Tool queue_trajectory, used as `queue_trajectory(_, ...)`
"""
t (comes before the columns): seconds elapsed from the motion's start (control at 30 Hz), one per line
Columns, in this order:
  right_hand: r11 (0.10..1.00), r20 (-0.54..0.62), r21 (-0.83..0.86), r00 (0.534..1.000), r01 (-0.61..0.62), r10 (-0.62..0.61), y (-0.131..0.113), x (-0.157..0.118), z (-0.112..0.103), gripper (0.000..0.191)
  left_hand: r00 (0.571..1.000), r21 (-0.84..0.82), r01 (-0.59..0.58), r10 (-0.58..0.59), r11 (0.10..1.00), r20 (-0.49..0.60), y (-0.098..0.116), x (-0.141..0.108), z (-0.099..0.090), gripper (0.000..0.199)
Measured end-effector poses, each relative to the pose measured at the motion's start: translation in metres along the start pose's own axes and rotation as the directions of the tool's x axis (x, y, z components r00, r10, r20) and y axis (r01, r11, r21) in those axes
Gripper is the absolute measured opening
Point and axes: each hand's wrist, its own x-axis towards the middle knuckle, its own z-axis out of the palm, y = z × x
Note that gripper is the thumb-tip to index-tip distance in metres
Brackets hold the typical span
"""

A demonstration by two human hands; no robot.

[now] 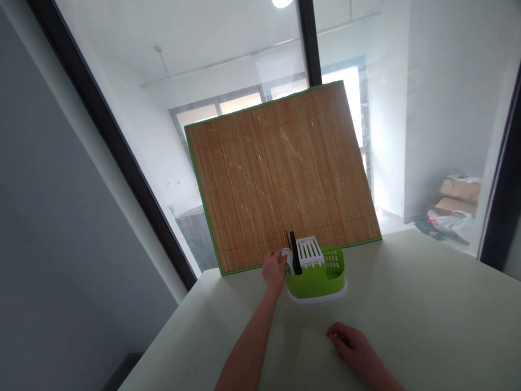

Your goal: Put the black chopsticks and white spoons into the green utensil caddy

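Note:
A green utensil holder with a white base stands on the table. My left hand is at the holder's left end, its fingers closed on a white spoon whose lower part is down inside the holder. Beside the spoon, a black-handled utensil and a thin dark stick stand upright. A white slotted rack sits over the middle section, while the right section has a perforated green back wall. My right hand rests on the table in front of the holder, fingers curled in, with nothing visible in it.
Behind the holder, a bamboo mat with green edging leans upright against a glass partition. The pale table spreads to both sides. Cardboard boxes lie beyond the glass at right. A dark frame post slants at left.

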Motion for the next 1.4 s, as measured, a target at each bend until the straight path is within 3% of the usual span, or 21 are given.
queue_trajectory(0.13, 1.0, 0.001, -0.016, 1.0, -0.002, 0.002, 0.0, -0.001, 0.0, 0.023, 0.995, 0.072, -0.097, 0.097, 0.993, -0.002, 0.004, -0.002, -0.004, 0.04)
queue_trajectory(0.23, 1.0, -0.004, -0.026, 1.0, 0.002, -0.002, 0.001, -0.001, 0.0, 0.023, 0.988, 0.129, -0.155, 0.154, 0.979, 0.024, 0.006, -0.003, -0.006, 0.037)
queue_trajectory(0.37, 0.999, -0.007, -0.052, 1.0, 0.007, -0.007, 0.002, -0.001, 0.0, 0.023, 0.983, 0.186, -0.185, 0.178, 0.965, 0.05, 0.008, -0.003, -0.009, 0.038)
queue_trajectory(0.5, 0.999, -0.001, -0.054, 1.0, 0.004, -0.004, 0.004, 0.0, 0.001, 0.022, 0.987, 0.11, -0.158, 0.158, 0.981, 0.008, 0.008, -0.009, -0.021, 0.046)
queue_trajectory(0.6, 0.997, 0.0, -0.072, 1.0, 0.009, -0.009, 0.006, 0.0, 0.003, 0.022, 0.987, -0.032, -0.142, 0.139, 0.989, -0.083, 0.009, -0.035, -0.033, 0.041)
queue_trajectory(0.7, 0.994, 0.0, -0.1, 0.999, 0.032, -0.033, 0.007, 0.001, 0.003, 0.023, 0.991, -0.241, -0.115, 0.095, 0.964, -0.093, 0.009, -0.086, -0.037, 0.033)
queue_trajectory(0.8, 0.992, -0.007, -0.117, 0.999, 0.038, -0.039, 0.005, 0.001, 0.002, 0.023, 0.995, -0.391, -0.042, 0.074, 0.919, 0.066, 0.006, -0.146, -0.03, 0.029)
queue_trajectory(0.9, 0.991, -0.011, -0.13, 0.999, 0.031, -0.033, 0.001, 0.0, 0.001, 0.024, 0.952, -0.332, -0.024, 0.122, 0.943, 0.279, -0.001, -0.188, -0.014, 0.03)
queue_trajectory(1.0, 0.989, -0.02, -0.143, 0.999, 0.038, -0.041, 0.001, -0.004, 0.003, 0.023, 0.891, -0.168, -0.085, 0.15, 0.982, 0.428, -0.007, -0.204, 0.0, 0.031)
queue_trajectory(1.13, 0.987, -0.037, -0.152, 0.998, 0.044, -0.05, 0.005, -0.008, 0.005, 0.022, 0.845, -0.082, -0.153, 0.173, 0.985, 0.506, -0.012, -0.203, 0.011, 0.024)
queue_trajectory(1.2, 0.988, -0.105, -0.148, 0.993, 0.039, -0.055, 0.002, -0.006, 0.0, 0.023, 0.826, -0.074, -0.181, 0.192, 0.981, 0.529, -0.015, -0.202, 0.016, 0.024)
queue_trajectory(1.27, 0.984, -0.253, -0.178, 0.965, 0.024, -0.069, -0.012, 0.002, -0.009, 0.031, 0.813, -0.081, -0.205, 0.216, 0.975, 0.54, -0.018, -0.202, 0.02, 0.023)
queue_trajectory(1.33, 0.962, -0.434, -0.271, 0.892, 0.002, -0.124, -0.039, 0.014, -0.022, 0.044, 0.802, -0.099, -0.226, 0.243, 0.969, 0.546, -0.02, -0.203, 0.024, 0.022)
queue_trajectory(1.4, 0.912, -0.534, -0.41, 0.808, 0.009, -0.248, -0.073, 0.031, -0.034, 0.05, 0.798, -0.111, -0.236, 0.257, 0.965, 0.544, -0.022, -0.204, 0.026, 0.022)
